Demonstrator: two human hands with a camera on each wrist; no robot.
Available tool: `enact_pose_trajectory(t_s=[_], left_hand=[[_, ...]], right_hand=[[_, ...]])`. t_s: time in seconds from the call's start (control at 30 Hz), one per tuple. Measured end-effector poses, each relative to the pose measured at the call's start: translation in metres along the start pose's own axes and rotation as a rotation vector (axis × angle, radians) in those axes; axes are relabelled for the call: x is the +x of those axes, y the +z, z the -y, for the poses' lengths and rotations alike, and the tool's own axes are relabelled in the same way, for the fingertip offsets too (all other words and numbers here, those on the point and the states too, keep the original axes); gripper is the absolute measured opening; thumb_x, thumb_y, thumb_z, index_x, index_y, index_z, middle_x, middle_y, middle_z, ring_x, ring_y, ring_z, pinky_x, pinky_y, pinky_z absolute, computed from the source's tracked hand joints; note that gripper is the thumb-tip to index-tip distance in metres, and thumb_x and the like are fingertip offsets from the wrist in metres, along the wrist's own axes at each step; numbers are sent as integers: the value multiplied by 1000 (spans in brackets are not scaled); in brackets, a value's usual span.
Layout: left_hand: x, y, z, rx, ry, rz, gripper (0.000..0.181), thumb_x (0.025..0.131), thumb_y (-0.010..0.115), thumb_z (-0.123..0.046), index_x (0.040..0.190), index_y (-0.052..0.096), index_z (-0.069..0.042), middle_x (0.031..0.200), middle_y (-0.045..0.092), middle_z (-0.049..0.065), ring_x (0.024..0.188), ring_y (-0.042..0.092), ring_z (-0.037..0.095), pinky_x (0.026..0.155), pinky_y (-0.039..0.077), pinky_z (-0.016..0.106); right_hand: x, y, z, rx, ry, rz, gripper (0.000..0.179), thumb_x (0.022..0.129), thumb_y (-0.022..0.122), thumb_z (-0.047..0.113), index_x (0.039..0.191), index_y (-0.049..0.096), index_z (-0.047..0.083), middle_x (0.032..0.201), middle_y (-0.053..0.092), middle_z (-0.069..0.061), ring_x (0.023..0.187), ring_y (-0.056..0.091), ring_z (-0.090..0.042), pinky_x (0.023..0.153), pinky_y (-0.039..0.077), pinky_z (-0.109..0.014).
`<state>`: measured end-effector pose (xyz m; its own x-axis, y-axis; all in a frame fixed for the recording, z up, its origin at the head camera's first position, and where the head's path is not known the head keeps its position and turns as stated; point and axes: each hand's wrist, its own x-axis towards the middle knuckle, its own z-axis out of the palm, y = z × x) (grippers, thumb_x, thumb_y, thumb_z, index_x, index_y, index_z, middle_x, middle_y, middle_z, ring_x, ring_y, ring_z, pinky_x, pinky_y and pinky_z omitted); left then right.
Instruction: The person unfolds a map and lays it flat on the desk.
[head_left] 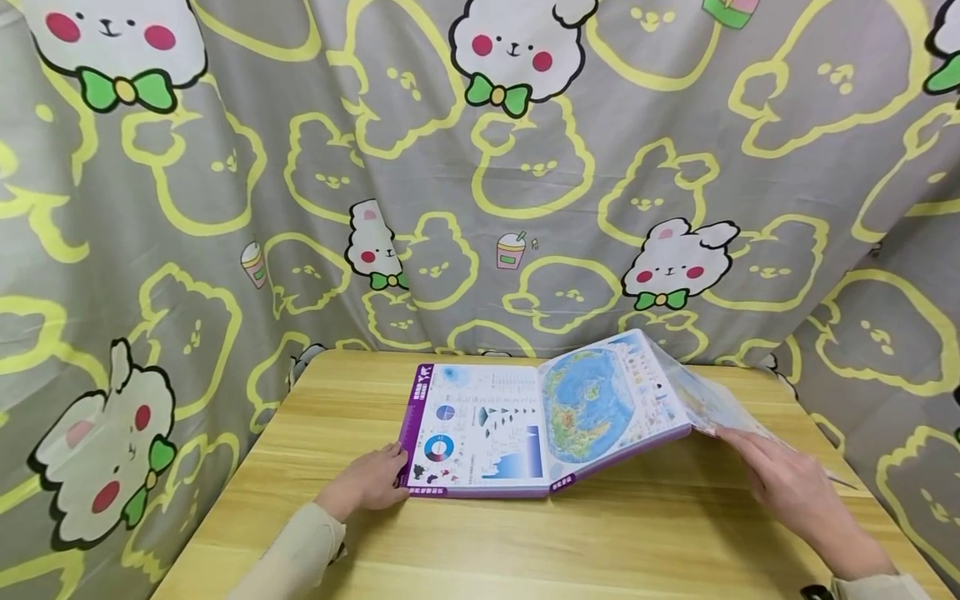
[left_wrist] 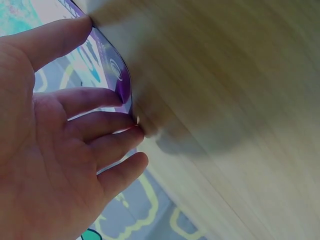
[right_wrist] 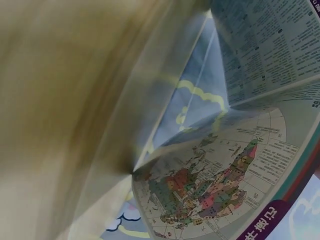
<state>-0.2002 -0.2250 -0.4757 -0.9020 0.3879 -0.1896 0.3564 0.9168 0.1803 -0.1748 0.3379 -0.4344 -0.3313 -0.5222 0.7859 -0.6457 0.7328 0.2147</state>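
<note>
A folding map sheet (head_left: 588,404) with a purple border lies partly unfolded on the table. Its left panel, printed with charts, is flat; the panel with a blue world map slopes up to the right, and a further panel (head_left: 712,400) slants down behind it. At the left purple edge rests my left hand (head_left: 371,479). In the left wrist view, that hand's (left_wrist: 65,130) extended fingertips touch the sheet's rim (left_wrist: 114,70). My right hand (head_left: 798,487) pinches the raised right part by its near edge. The right wrist view shows the sheet's underside (right_wrist: 210,192), with coloured map and text.
The wooden table (head_left: 480,550) extends in front of the sheet and to both sides. A grey curtain (head_left: 540,308) with rabbit drawings hangs right behind the table's far edge and along its sides.
</note>
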Motion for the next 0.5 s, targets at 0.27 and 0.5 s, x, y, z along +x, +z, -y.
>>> enact_pose_trajectory(t_s=[0.27, 0.5], left_hand=[[-5, -5, 7, -28, -24, 14, 66, 85, 68, -28, 132, 45, 13, 141, 36, 31, 131, 34, 44, 108, 30, 51], [-8, -8, 11, -51, -20, 8, 66, 85, 68, -24, 131, 44, 15, 141, 35, 33, 130, 34, 45, 107, 30, 51]], right_hand=[[-11, 3, 1, 9, -21, 93, 48, 94, 23, 18, 111, 65, 1, 97, 67, -9, 75, 65, -25, 52, 49, -39], [-19, 4, 2, 39, -7, 160, 50, 94, 21, 19, 110, 64, 0, 100, 67, -11, 72, 65, -27, 42, 46, -33]])
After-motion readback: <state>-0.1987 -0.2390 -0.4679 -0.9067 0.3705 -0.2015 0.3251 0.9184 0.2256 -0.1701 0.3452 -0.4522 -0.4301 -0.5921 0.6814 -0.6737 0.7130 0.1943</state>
